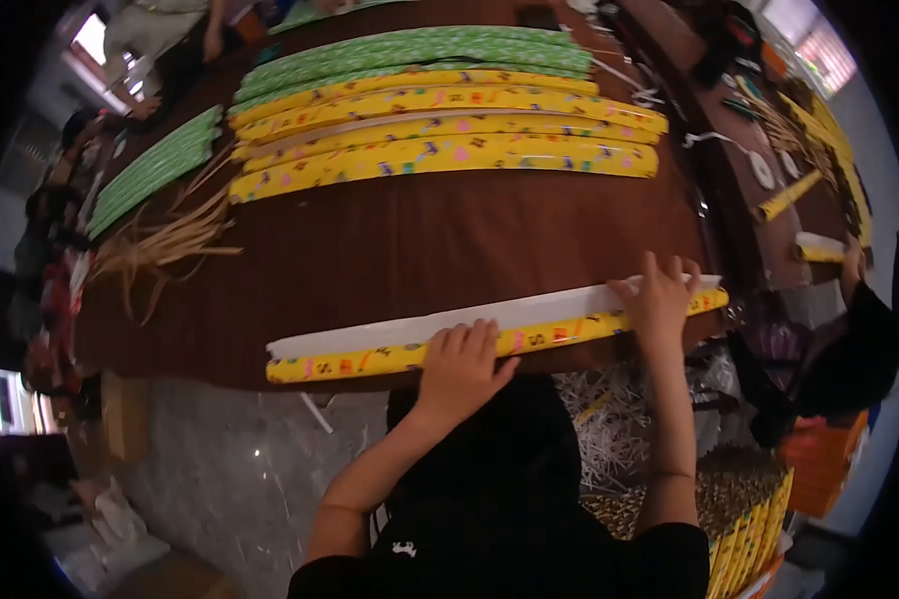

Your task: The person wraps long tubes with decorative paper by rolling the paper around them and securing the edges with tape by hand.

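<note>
A partly rolled sheet of yellow patterned wrapping paper (370,362) lies along the near edge of the brown table, its white inner side (400,331) showing as a strip behind the roll. My left hand (461,367) rests on the roll near its middle, fingers stretched out flat and thumb apart. Toward the right end, my right hand (659,298) lies over the paper with its fingers spread across the white strip. Both hands touch the paper; neither is wrapped around it.
Several yellow rolls (449,162) and green rolls (420,58) lie across the table (449,225). Thin tan strips (175,238) and a green roll (155,172) are at left. Shredded paper (614,439) and a box of upright yellow rolls (749,534) stand below right. Other people work nearby.
</note>
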A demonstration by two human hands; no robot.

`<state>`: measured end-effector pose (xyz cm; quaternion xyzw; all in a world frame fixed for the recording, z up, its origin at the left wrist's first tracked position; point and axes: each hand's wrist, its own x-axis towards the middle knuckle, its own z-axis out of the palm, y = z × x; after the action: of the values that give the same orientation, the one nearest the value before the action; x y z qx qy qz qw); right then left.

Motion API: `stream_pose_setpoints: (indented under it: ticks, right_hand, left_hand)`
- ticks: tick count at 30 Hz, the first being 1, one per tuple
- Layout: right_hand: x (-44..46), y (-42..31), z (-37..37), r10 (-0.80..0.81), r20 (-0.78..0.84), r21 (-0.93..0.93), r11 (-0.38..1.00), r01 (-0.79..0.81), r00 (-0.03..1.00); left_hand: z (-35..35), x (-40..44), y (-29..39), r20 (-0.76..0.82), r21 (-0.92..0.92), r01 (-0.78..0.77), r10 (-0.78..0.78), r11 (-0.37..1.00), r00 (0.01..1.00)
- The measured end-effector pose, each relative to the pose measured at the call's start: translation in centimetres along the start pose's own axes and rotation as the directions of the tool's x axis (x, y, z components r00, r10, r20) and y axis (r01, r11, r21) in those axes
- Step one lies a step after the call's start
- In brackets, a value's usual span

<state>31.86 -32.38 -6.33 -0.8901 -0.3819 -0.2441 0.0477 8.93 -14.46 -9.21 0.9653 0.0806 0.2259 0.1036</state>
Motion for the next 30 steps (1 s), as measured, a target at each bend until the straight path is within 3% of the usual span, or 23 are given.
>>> stream_pose_setpoints:
  ticks: [7, 8, 12, 15, 17, 18, 20, 22, 27, 29, 30]
  right_hand:
    - [-1.1, 1.0, 1.4, 0.070, -0.028, -0.140, 0.987, -0.073, 0.997]
    - [-0.8, 0.5, 0.6, 0.135, 0.090, -0.126, 0.984, -0.123, 0.987]
    - [-1.3, 0.8, 2.2, 0.115, -0.008, -0.125, 0.985, -0.115, 0.993]
    - [-1.4, -0.8, 2.0, 0.131, -0.035, -0.107, 0.985, -0.134, 0.991]
    - [-1.0, -3.8, 0.7, 0.173, 0.030, -0.060, 0.983, -0.171, 0.984]
    - [-1.1, -5.1, 0.5, 0.150, -0.022, -0.013, 0.989, -0.151, 0.988]
    - [-0.7, -8.2, -0.8, 0.161, 0.012, -0.010, 0.987, -0.161, 0.987]
    - [-0.8, -9.7, -0.9, 0.112, 0.010, 0.113, 0.987, -0.112, 0.994]
    - [-0.8, -12.0, -0.8, 0.079, -0.006, 0.126, 0.989, -0.078, 0.997]
    - [-0.7, -12.1, -0.8, 0.069, -0.003, 0.116, 0.991, -0.068, 0.998]
    - [-0.7, -12.0, -0.8, 0.076, -0.001, 0.096, 0.992, -0.076, 0.997]
  left_hand:
    - [1.0, -0.5, -0.9, -0.073, 0.125, -0.109, 0.119, 0.986, 0.990]
    - [1.2, -0.6, -1.0, -0.089, 0.134, -0.136, 0.149, 0.982, 0.985]
    - [0.8, -0.6, -1.8, -0.152, 0.224, -0.167, 0.204, 0.960, 0.967]
    - [0.0, -1.5, -3.4, -0.137, 0.189, -0.169, 0.196, 0.967, 0.971]
    - [-1.1, -2.5, -4.9, -0.092, 0.144, -0.167, 0.181, 0.975, 0.979]
    - [-1.5, -3.0, -5.8, -0.105, 0.099, -0.148, 0.158, 0.984, 0.982]
    - [-2.7, -4.3, -7.3, -0.010, 0.081, -0.125, 0.126, 0.989, 0.992]
    - [-3.8, -5.1, -8.3, -0.002, 0.068, -0.090, 0.091, 0.994, 0.996]
    - [-5.0, -6.3, -9.9, 0.002, 0.084, -0.125, 0.125, 0.989, 0.992]
    - [-5.4, -6.0, -9.5, 0.039, 0.094, -0.091, 0.088, 0.991, 0.995]
    - [-5.7, -6.0, -8.9, 0.103, 0.050, -0.003, -0.002, 0.999, 0.995]
